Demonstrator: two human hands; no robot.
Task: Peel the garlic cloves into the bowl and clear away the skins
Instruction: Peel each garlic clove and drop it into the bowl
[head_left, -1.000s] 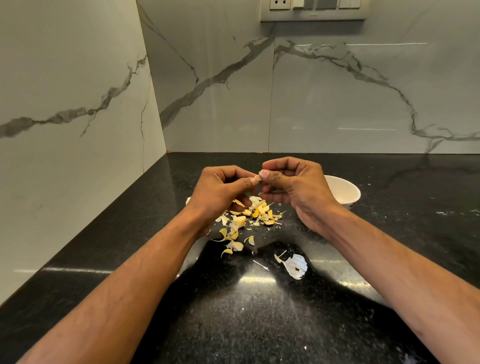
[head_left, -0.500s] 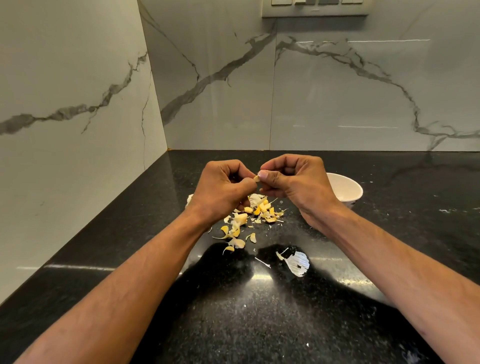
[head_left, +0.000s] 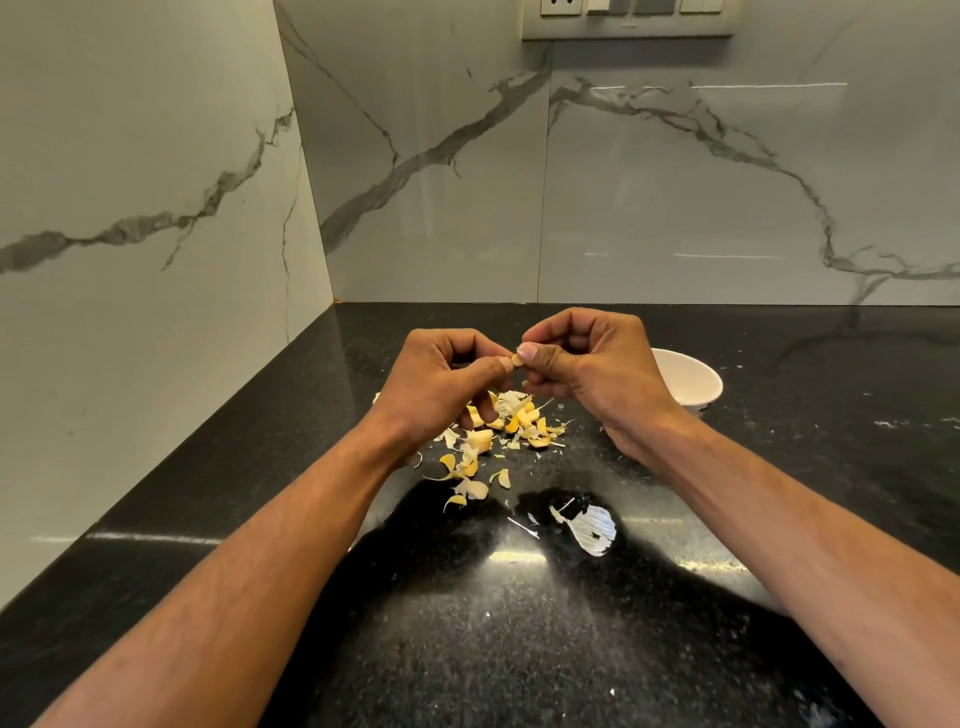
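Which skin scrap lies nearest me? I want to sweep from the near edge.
The white papery skin, alone on the counter, nearer than the yellowish pile under the hands.

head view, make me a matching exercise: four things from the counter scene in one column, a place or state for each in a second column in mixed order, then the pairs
Things
1. garlic clove
2. bowl
3. pile of skins
4. switch panel

Places or states
A. on the wall, top of view
B. pinched between the fingertips of the left hand and right hand
C. on the counter, behind the right wrist
D. scattered on the counter below the hands

Pairs: 1-B, 2-C, 3-D, 4-A
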